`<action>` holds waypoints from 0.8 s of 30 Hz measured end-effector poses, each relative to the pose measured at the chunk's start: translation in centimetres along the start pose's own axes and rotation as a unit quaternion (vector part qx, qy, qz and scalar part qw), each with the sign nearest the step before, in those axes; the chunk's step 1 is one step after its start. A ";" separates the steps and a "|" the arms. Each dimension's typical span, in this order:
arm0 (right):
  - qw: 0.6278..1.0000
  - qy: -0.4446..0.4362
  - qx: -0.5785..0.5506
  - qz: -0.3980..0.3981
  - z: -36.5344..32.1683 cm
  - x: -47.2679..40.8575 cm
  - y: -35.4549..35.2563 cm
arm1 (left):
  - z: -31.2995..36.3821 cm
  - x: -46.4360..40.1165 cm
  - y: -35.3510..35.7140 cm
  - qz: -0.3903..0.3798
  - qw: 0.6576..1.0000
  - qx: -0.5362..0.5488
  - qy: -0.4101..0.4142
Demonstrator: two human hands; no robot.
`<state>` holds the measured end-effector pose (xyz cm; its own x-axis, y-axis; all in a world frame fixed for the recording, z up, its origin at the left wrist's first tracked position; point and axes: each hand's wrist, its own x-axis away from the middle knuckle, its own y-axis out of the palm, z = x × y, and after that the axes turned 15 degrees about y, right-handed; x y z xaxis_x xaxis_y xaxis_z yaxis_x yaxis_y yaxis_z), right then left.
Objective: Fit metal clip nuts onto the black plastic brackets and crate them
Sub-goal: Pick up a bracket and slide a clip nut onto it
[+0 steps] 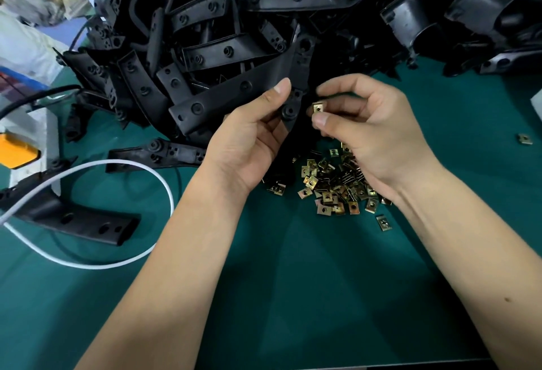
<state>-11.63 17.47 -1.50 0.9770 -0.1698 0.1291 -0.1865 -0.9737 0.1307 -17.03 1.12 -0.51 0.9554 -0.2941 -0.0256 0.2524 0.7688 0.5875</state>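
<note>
Right, loose nuts (337, 188) heaped on the green mat (293, 281) under the wrists; just above, right hand (372, 135) pinches one nut (318, 107) beside the bracket (289, 111) gripped by the left hand (249, 141); behind, a black pile (264, 17) of brackets

We see two bare forearms, no sleeves, left hand (252, 135) and right hand (372, 135) ungloved, short plain nails on the fingers (283, 86) (a small mole on the right forearm), no rings
</note>
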 end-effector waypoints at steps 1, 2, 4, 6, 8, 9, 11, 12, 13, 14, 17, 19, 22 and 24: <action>1.000 -0.011 0.008 0.010 0.1 0.0 0.1 | 0.0 0.0 0.0 -0.002 1.000 -0.003 -0.001; 0.999 -0.023 0.017 0.017 0.1 0.0 0.2 | 0.0 0.0 0.0 -0.002 1.000 -0.006 -0.001; 0.998 -0.042 0.035 0.022 0.2 0.0 0.3 | -0.1 0.0 0.0 0.001 1.000 -0.011 0.000; 0.998 -0.051 0.037 0.022 0.2 0.0 0.3 | -0.1 0.0 0.0 0.001 1.000 -0.010 0.004; 0.999 -0.043 0.025 0.014 0.1 0.0 0.2 | -0.2 -0.1 0.0 0.004 1.000 -0.005 0.009; 0.999 -0.036 0.013 0.007 0.1 0.0 0.2 | -0.2 -0.1 -0.1 0.005 1.000 -0.002 0.012; 1.000 -0.020 -0.018 -0.005 0.0 0.0 0.1 | -0.2 -0.1 -0.1 0.006 1.000 -0.008 0.015; 0.999 -0.011 -0.031 -0.010 0.0 0.0 0.1 | -0.2 -0.1 -0.1 0.005 1.000 -0.013 0.015; 0.999 -0.001 -0.041 -0.015 0.0 0.0 0.0 | -0.2 -0.2 -0.1 0.004 1.000 -0.016 0.015; 0.999 0.008 -0.049 -0.022 0.0 0.0 0.0 | -0.2 -0.2 -0.1 0.006 1.000 -0.016 0.015; 0.998 0.005 -0.052 -0.033 -0.1 0.1 0.0 | -0.2 -0.2 -0.3 0.014 1.000 0.004 0.014; 0.999 -0.017 -0.039 -0.025 -0.1 0.2 0.2 | -0.3 -0.2 -0.3 0.010 1.000 0.004 0.011; 0.999 -0.043 -0.022 0.001 0.0 0.3 0.6 | -0.4 -0.3 -0.3 0.012 1.000 -0.009 0.013; 0.999 -0.022 -0.048 0.006 0.1 0.3 0.6 | -0.5 -0.3 -0.4 0.012 1.000 -0.011 0.017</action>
<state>-11.46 16.80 -1.46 0.9777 -0.1908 0.0875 -0.2060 -0.9526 0.2240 -17.33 1.16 -1.11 0.9659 -0.2560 -0.0387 0.2317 0.7882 0.5701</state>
